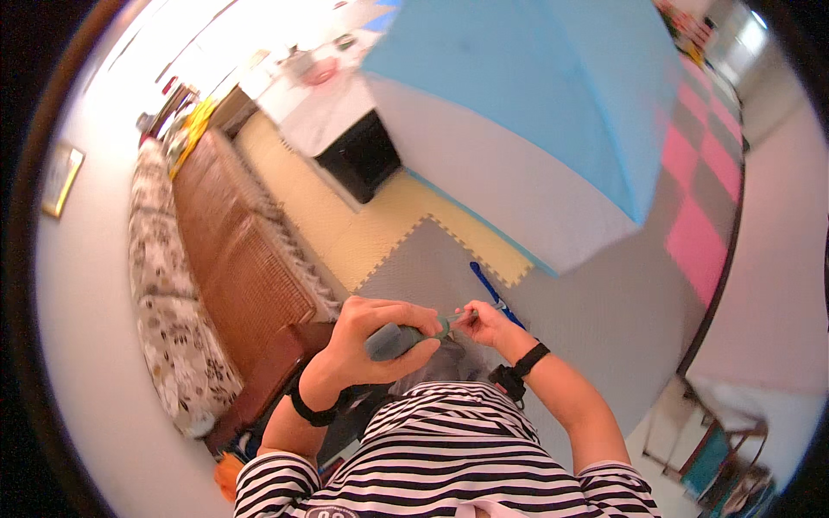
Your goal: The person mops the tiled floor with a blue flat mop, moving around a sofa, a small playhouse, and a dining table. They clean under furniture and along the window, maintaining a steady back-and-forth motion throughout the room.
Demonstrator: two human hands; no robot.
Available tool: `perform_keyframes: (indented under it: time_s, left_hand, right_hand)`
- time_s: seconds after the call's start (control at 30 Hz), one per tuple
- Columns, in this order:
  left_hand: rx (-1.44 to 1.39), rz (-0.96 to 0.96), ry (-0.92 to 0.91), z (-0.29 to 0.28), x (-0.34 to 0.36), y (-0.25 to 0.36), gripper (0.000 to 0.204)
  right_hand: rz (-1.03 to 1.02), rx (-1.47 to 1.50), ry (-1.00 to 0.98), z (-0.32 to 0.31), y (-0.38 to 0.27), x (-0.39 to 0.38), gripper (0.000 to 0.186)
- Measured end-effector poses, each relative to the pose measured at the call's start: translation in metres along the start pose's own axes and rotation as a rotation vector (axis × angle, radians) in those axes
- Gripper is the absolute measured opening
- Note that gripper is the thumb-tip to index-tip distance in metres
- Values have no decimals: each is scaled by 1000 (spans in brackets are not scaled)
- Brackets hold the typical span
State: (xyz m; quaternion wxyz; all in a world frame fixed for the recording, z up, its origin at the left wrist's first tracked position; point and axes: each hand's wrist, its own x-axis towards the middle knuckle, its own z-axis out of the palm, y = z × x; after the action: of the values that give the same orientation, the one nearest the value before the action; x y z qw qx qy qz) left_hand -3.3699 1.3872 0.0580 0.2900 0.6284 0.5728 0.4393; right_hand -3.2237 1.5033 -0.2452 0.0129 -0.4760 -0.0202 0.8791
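My left hand (373,332) is wrapped round the thick grey handle of what looks like a screwdriver (397,342). Its greenish collar and thin shaft point right, toward my other hand. There, the fingers of my right hand (485,325) are pinched together around the shaft's end. Whatever small piece they grip is too blurred to make out. Both hands are close together in front of my waist. Just beyond the right hand, a blue rod-like thing (488,281) slants across the grey mat, partly hidden by that hand.
Ahead stands a large blue and white tent-like cover (527,112). To the left runs a sofa with a brown mat seat (229,233) and flowered back cushions. A white table (319,112) with a black front is beyond. Foam mats (596,319) cover the floor.
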Motion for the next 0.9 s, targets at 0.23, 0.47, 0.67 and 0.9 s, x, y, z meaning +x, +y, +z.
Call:
perform_keyframes:
  time_s: [0.23,0.47,0.67,0.9]
  left_hand:
    - [22,-68,318,-115,-41,-38,13]
    - [-64,-66,658,-191,-63,-72,24]
    - [-9,-50,892,-266,-62,-99,21]
    - [92,-95,870,-350,-30,-125,24]
  right_hand:
    - [113,-197,-91,139,-11,65,26]
    - [208,-317,-151,254,-14,135,20]
    - [269,-575,-231,370,-5,202,17]
    - [428,-495,-361,483,8,261,17]
